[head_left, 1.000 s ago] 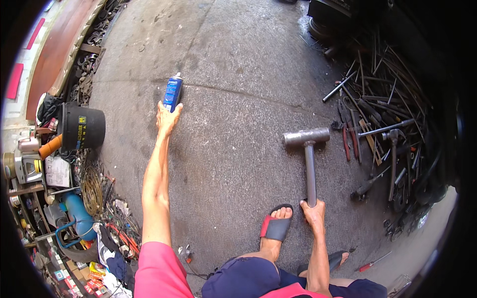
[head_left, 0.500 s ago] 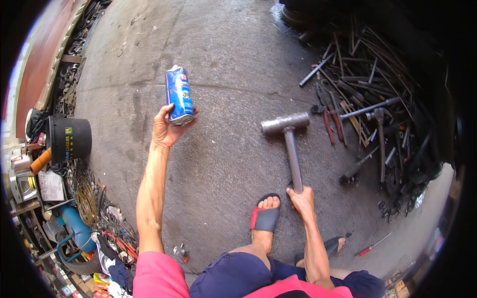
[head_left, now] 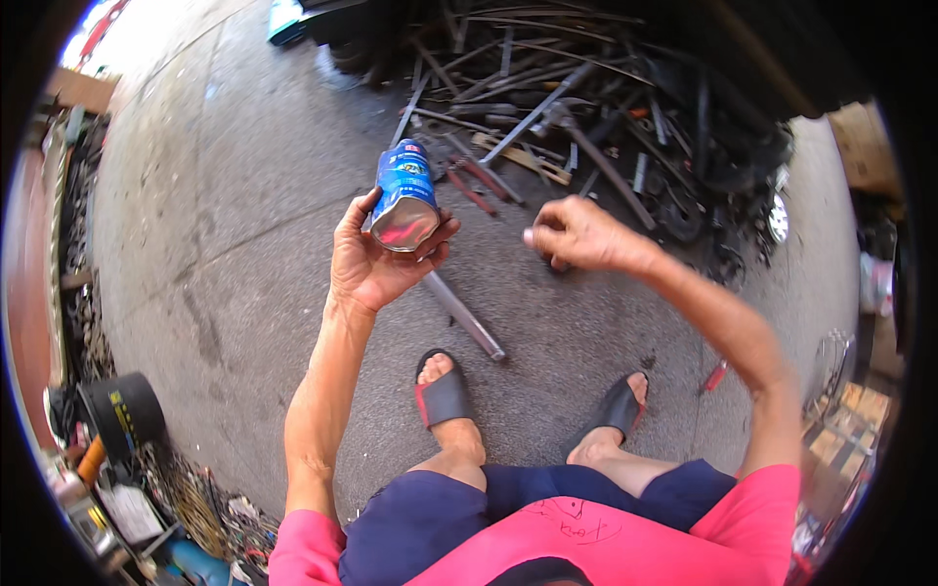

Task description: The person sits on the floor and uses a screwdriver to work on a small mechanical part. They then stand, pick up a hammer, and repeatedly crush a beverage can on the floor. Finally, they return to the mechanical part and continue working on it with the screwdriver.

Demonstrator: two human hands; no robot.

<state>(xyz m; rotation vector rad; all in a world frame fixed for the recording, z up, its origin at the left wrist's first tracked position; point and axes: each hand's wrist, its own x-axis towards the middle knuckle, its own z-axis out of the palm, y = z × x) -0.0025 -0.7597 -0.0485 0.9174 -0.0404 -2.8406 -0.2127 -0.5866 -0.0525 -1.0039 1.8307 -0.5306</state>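
Dented blue spray can (head_left: 405,180) is gripped in my left hand (head_left: 366,269), held up at chest centre with its shiny bottom toward me. My right hand (head_left: 576,234) hovers to its right, fingers loosely curled and apart, slightly blurred, with nothing visible held. The metal hammer handle (head_left: 467,317) lies on the concrete floor below the can; its head is hidden behind my left hand and the can.
A heap of rods, pliers and hammers (head_left: 625,181) covers the far right floor. On the left are a black bucket (head_left: 125,415) and cluttered parts and wires. My sandalled feet (head_left: 445,400) stand below; cardboard boxes (head_left: 860,156) line the right.
My right hand has let go of the hammer, now lying on the floor, and risen. My left hand has drawn the can closer, bottom toward me. The view has turned rightward.
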